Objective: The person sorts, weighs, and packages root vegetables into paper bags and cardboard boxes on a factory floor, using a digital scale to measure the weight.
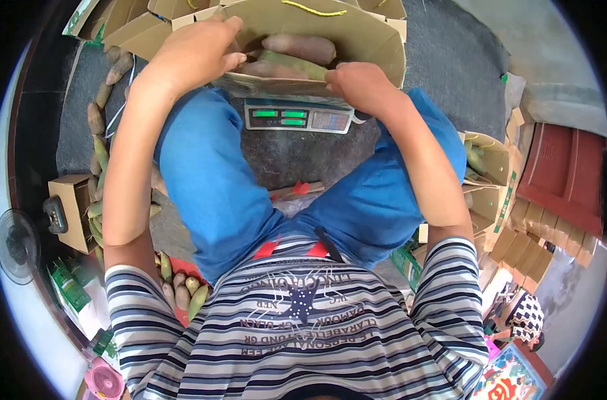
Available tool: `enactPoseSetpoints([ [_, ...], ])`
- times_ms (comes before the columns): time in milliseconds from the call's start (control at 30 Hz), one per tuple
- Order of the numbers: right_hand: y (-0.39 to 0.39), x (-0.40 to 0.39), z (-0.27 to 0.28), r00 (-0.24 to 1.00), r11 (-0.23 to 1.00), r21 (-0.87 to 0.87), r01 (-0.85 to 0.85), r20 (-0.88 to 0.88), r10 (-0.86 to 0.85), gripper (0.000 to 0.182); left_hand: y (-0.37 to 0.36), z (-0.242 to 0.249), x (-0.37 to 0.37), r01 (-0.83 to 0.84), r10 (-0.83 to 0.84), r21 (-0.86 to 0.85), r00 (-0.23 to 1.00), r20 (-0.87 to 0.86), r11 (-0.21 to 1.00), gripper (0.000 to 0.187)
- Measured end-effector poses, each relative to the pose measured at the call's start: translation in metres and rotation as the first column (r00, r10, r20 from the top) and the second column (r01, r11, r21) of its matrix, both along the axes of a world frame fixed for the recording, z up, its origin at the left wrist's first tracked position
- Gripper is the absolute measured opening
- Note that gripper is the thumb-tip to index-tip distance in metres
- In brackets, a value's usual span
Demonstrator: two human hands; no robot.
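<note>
Both your hands, left (190, 57) & right (360, 87), grasp the cardboard box (377, 47) of sweet potatoes (303, 48) on the digital scale (298, 117); uneven grip may tip it off.

A brown cardboard box (357, 40) sits on a digital scale (298, 117), its top open and flaps spread outward. A yellow cord handle arcs over its far wall. Inside lie long brownish-purple sweet potatoes (302, 48), stacked sideways, some tinged green. The near rim sags slightly above the scale's green display.
</note>
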State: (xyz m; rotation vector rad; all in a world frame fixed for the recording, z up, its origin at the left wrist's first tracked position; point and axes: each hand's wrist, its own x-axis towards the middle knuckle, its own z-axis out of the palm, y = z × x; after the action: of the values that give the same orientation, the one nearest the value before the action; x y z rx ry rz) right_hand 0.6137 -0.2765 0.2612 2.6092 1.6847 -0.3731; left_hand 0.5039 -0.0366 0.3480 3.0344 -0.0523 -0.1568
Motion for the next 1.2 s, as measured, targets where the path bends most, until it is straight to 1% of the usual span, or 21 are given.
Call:
enactPoseSetpoints([
  [100,-0.004,0.001,-0.004,0.999,0.998,0.048,-0.036,-0.005,0.036,0.017,-0.011,0.01,0.003,0.12,-0.127,0.081,0.988,0.085,0.989,0.037],
  [200,-0.006,0.003,-0.011,1.0,0.997,0.077,-0.02,0.026,0.018,0.019,-0.038,0.031,0.001,0.24,-0.244,0.049,0.929,0.279,0.969,0.037],
  [233,-0.006,0.002,-0.008,0.999,0.998,0.059,-0.023,0.033,0.021,0.022,-0.05,0.041,0.003,0.204,-0.205,0.025,0.955,0.214,0.979,0.038],
  [300,-0.009,-0.002,0.004,1.0,0.995,0.096,0.016,0.007,-0.017,0.024,-0.072,0.058,0.007,0.125,-0.124,-0.012,0.989,0.078,0.992,0.042],
  [333,-0.008,-0.004,0.01,0.999,0.993,0.116,0.033,-0.004,-0.033,0.025,-0.069,0.045,0.011,0.187,-0.185,-0.004,0.973,0.14,0.982,0.04],
  [367,-0.007,-0.004,0.016,0.997,0.994,0.089,0.07,-0.03,-0.068,0.027,-0.059,0.021,0.018,0.246,-0.242,0.008,0.949,0.203,0.969,0.039],
  [400,-0.008,-0.004,0.019,0.997,0.99,0.121,0.068,-0.028,-0.066,0.027,-0.052,0.001,0.02,0.3,-0.295,0.023,0.918,0.265,0.954,0.038],
  [467,-0.011,-0.002,0.022,0.998,0.981,0.181,0.066,-0.022,-0.063,0.027,-0.047,-0.022,0.014,0.159,-0.161,0.054,0.986,0.036,0.986,0.039],
  [500,-0.013,-0.001,0.021,0.997,0.984,0.161,0.075,-0.018,-0.073,0.026,-0.045,-0.028,0.011,0.09,-0.083,0.081,0.993,-0.081,0.993,0.04],
  [600,-0.013,0.0,0.021,0.997,0.987,0.138,0.078,-0.023,-0.075,0.026,-0.036,-0.03,0.001,0.1,-0.093,0.058,0.99,-0.11,0.993,0.044],
  [700,-0.017,-0.002,0.024,0.998,0.987,0.156,0.048,-0.041,-0.042,0.026,-0.035,-0.027,-0.002,0.129,-0.129,0.01,0.989,0.077,0.992,0.043],
  [767,-0.018,-0.003,0.022,0.999,0.983,0.184,0.025,-0.043,-0.018,0.026,-0.036,-0.026,-0.001,0.13,-0.131,0.026,0.99,0.061,0.991,0.044],
  [900,-0.015,-0.006,0.026,0.997,0.989,0.133,0.062,-0.063,-0.054,0.025,-0.036,-0.021,-0.002,0.104,-0.103,0.039,0.994,-0.02,0.994,0.046],
  [967,-0.015,-0.006,0.03,0.994,0.99,0.113,0.084,-0.082,-0.075,0.025,-0.037,-0.019,0.001,0.129,-0.129,0.01,0.991,0.04,0.992,0.044],
  [1000,-0.015,-0.005,0.027,0.997,0.978,0.19,0.082,-0.032,-0.077,0.025,-0.038,-0.018,0.002,0.139,-0.138,-0.005,0.988,0.071,0.99,0.043],
  [1067,-0.017,0.0,0.021,0.994,0.937,0.344,0.061,0.067,-0.089,0.025,-0.045,-0.01,0.005,0.202,-0.196,0.006,0.942,0.273,0.979,0.038],
  [1100,-0.016,0.002,0.025,0.992,0.926,0.371,0.066,0.072,-0.099,0.024,-0.048,-0.006,0.007,0.231,-0.221,0.018,0.902,0.37,0.973,0.035],
  [1200,-0.017,0.008,0.044,0.986,0.883,0.463,0.08,0.094,-0.138,0.023,-0.06,0.01,0.005,0.079,-0.065,-0.02,0.919,0.388,0.997,0.045],
])
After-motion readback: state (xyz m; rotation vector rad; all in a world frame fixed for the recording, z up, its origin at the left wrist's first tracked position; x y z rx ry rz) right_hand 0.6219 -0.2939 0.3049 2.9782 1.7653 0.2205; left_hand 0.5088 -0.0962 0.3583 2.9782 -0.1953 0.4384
